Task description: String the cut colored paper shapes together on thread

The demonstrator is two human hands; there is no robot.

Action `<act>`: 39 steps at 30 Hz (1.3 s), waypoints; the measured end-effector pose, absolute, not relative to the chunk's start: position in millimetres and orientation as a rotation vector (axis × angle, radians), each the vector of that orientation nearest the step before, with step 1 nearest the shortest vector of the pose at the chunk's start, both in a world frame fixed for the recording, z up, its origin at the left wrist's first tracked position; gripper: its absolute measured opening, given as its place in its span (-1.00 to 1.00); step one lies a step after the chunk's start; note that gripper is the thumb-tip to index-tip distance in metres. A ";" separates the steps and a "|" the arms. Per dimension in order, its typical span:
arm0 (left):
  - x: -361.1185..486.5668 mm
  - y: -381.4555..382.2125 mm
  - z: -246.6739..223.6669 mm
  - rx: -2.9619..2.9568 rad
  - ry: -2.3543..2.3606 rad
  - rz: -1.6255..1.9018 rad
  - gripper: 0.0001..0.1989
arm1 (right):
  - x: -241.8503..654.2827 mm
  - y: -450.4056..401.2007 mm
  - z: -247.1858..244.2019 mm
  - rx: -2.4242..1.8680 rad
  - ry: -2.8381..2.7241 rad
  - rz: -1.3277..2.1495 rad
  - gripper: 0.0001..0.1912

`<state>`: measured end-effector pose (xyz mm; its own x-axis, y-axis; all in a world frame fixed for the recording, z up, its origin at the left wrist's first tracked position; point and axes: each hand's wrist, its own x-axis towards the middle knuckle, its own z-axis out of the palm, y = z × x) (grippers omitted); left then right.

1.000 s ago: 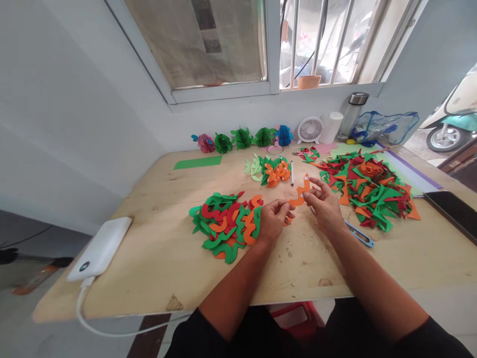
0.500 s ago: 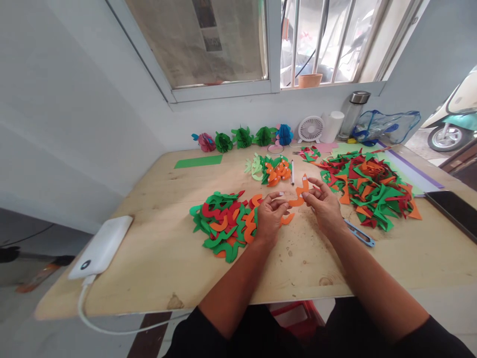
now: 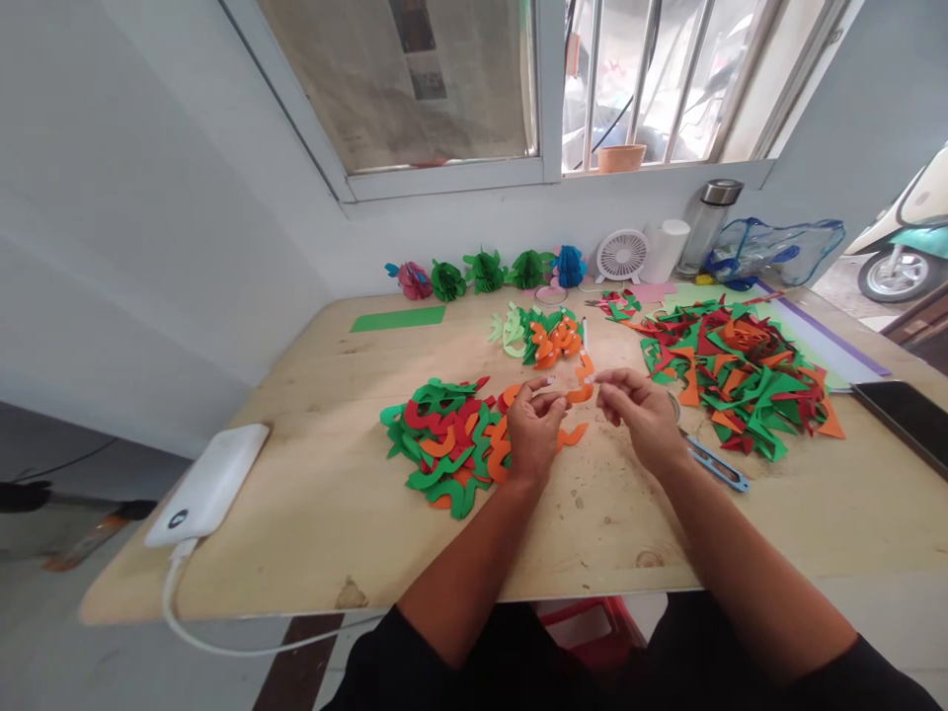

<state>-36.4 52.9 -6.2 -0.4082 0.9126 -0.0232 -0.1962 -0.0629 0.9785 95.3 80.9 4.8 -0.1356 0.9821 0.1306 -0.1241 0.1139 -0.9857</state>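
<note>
My left hand pinches the lower end of a curved orange paper cutout between thumb and fingers. Small white patches show on the cutout, and a white bit sits at my left fingertip. Just right of the cutout, my right hand is closed, thumb against fingertips; anything between them is too small to make out. Beside and partly behind my left hand lies a pile of green, red and orange curved paper cutouts. Beyond the hands is a cluster of orange and green cutouts with white spots.
Paper scraps are heaped at right, near a phone. A light-blue slotted tool lies by my right wrist. Folded paper figures, a small fan and a bottle line the wall. A white power bank sits left.
My right hand has let go of the orange cutout and drawn slightly apart from it. The cutout has tilted left a little, still in my left hand.
</note>
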 end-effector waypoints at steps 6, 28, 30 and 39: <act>-36.2 51.6 -7.6 0.941 1.375 1.615 -0.74 | 86.9 76.9 -1.0 -1.025 -1.472 1.397 -0.73; -32.1 50.5 -13.9 1.078 1.362 1.605 -0.73 | 87.6 80.6 -6.0 -1.079 -1.542 1.279 -0.73; -32.0 50.6 -14.0 1.082 1.364 1.608 -0.74 | 87.7 81.0 -7.0 -1.086 -1.551 1.261 -0.73; -31.7 49.9 -14.3 1.097 1.355 1.605 -0.75 | 88.4 81.3 -8.0 -1.107 -1.580 1.239 -0.76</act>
<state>-31.7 49.9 -14.3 -0.3486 0.9268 0.1393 -0.0179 -0.1552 0.9877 88.4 81.3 -8.0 -0.2738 0.9581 0.0838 0.1471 0.1278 -0.9808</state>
